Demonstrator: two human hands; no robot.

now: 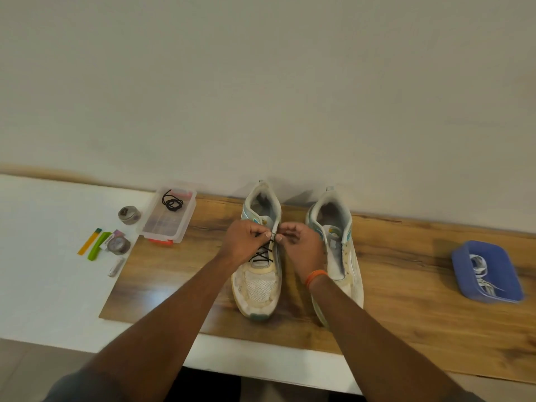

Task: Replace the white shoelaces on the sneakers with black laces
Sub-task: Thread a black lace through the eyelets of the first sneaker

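Two sneakers stand side by side on the wooden tabletop point(391, 280), long axes running away from the viewer, toes near, heels toward the wall. Over the left sneaker point(259, 256), the left hand point(243, 242) and right hand point(301, 245) each curl round and pinch an end of the black lace point(262, 254), crossed through the lower eyelets. A slipped pinch could let the lace slide back out; uneven pulling may leave one end short.

Left hand point(243, 240), right hand point(301, 245), both pinching.
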